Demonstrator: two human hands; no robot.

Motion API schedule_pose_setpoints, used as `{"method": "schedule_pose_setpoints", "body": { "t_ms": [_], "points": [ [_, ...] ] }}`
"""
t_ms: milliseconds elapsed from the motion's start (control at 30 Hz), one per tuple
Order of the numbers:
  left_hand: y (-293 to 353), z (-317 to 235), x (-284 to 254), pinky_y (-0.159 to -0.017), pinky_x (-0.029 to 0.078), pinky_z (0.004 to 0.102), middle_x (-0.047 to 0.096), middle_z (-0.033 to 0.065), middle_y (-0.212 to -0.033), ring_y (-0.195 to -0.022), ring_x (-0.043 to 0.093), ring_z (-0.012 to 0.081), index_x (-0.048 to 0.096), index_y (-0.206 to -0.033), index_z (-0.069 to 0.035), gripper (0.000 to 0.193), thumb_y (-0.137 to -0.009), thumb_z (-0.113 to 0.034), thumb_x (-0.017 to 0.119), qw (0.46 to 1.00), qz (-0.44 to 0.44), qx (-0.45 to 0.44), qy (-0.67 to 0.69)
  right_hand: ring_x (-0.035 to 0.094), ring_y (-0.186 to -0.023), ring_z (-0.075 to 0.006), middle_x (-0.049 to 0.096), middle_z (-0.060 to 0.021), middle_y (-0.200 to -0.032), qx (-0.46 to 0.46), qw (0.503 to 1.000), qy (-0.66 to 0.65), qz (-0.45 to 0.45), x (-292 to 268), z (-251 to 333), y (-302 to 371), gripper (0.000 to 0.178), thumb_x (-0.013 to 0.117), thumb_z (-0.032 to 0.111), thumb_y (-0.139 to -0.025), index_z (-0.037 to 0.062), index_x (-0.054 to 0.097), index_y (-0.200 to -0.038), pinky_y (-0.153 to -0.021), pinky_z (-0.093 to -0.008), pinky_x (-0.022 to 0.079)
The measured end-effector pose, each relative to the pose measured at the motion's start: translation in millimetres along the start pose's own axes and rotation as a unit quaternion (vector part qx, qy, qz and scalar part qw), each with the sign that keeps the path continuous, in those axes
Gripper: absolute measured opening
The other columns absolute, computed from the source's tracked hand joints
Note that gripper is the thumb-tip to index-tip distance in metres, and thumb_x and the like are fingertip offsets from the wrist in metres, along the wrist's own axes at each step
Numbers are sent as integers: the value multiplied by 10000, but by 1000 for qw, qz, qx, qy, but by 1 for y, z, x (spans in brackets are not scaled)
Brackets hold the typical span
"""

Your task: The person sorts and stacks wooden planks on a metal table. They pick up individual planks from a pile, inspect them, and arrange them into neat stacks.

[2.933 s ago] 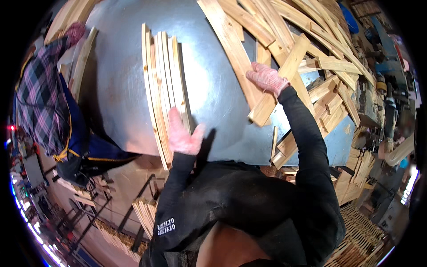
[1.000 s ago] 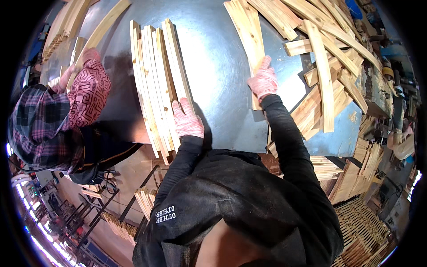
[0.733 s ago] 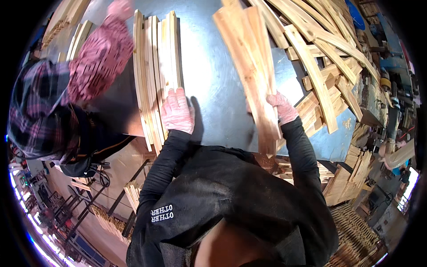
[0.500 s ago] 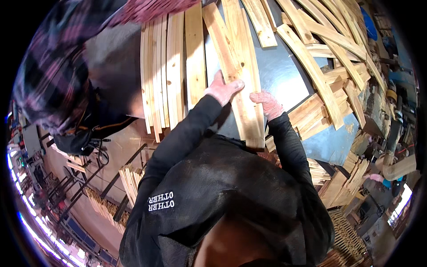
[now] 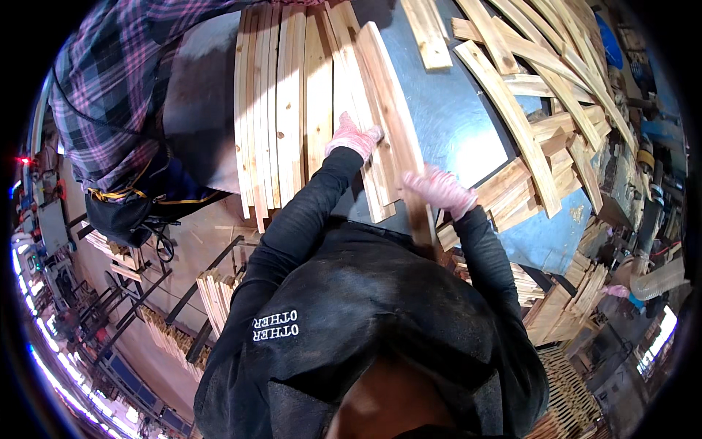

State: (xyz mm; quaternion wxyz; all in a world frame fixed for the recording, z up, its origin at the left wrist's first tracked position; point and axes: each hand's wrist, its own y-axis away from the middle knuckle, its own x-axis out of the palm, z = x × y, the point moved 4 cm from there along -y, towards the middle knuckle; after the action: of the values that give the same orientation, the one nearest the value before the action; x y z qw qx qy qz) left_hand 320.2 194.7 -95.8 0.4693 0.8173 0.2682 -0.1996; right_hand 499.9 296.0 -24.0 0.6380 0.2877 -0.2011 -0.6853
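Loose pile: crossed boards (image 5: 512, 132) cover the right side of the table, well apart from the left hand.
Row: narrow boards (image 5: 261, 110) stand side by side at left, with wider flat boards (image 5: 319, 80) beside them; the left forearm overlaps the lower ends.
Co-worker: a plaid sleeve (image 5: 110, 95) occupies the upper left; a patterned cover shows at the top edge, above the row.
Left hand: gloved (image 5: 352, 137), on the left board (image 5: 380, 183), thumb and fingers spread; whether the grip is closed cannot be told.
Right hand: gloved (image 5: 441, 192), at the right board (image 5: 398, 124); motion blur hides the state of the grip.
Board position: both lie before the torso, between row and pile.
Change: the row is wider than in the earliest view; the right hand has left the pile.
Table: grey, smooth, reflective (image 5: 468, 121).
Room: stacked slats (image 5: 570, 395) lower right; ribbed hose (image 5: 658, 282) right.
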Motion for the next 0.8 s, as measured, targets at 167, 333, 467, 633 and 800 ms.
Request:
{"method": "schedule_pose_setpoints", "body": {
  "t_ms": [167,333,467,633,800],
  "points": [
    [18,-17,17,-1025,425,400,509,323,-1321,-1211,539,400,244,-1461,55,877,-868,-490,592,997,-24,70,15,538,-1214,-408,552,-297,-1288,90,950,226,-195,-41,31,-60,822,451,652,-885,-20,484,-1358,-1035,-453,409],
    [52,-19,5,-1071,349,495,484,234,-1389,-1306,444,389,372,-1443,-68,654,-909,-409,532,914,-52,280,-289,474,-1285,-412,398,-295,-1445,84,935,208,-276,-26,30,-92,949,623,584,-817,-7,286,-1478,-1050,-451,409],
    [45,14,-26,-1090,274,585,257,256,-1519,-1371,280,495,271,-1492,-82,866,-814,-443,672,934,-138,135,-302,605,-1097,-400,642,-272,-1123,85,921,198,-326,-26,31,-95,737,651,502,-819,-40,501,-1295,-942,-431,479],
    [41,5,-45,-1087,309,545,222,336,-1514,-1308,380,500,145,-1540,-123,707,-989,-527,327,993,-95,-42,-58,630,-1038,-392,670,-230,-1086,22,926,176,-332,-29,48,-108,646,642,487,-837,-24,549,-1223,-901,-436,493],
    [34,16,-55,-1005,419,532,227,252,-1546,-1277,468,424,131,-1541,-205,646,-973,-226,438,974,-115,49,-191,613,-1092,-373,638,-227,-1171,20,924,208,-321,-13,56,-138,688,649,524,-826,12,530,-1269,-937,-427,476]
  ]
}}
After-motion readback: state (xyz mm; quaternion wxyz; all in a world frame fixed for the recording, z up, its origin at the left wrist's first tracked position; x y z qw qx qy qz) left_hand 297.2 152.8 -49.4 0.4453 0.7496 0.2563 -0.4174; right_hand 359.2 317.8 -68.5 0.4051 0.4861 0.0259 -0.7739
